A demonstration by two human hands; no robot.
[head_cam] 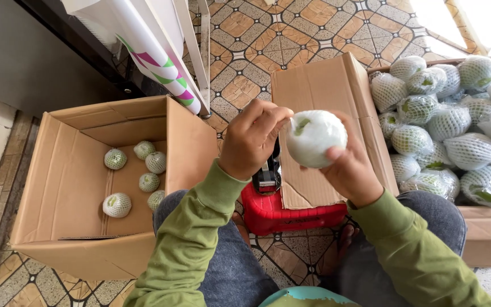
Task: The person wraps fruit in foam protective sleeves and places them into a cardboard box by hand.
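My right hand [350, 170] grips a round green fruit [315, 137] wrapped in white foam netting and plastic film, held up in front of me. My left hand [252, 139] pinches the wrap at the fruit's top left edge with its fingertips. Both arms wear green sleeves. Below the hands a tape dispenser [267, 175] rests on a red stool [291, 211]. On the left an open cardboard box [63, 187] holds several wrapped fruits [116, 204] on its bottom.
At the right another cardboard box [487, 236] is piled with several net-wrapped fruits [444, 122]; its flap [319, 91] lies flat over the stool. A white roll with coloured marks [154, 57] leans at the top left. The floor is patterned tile.
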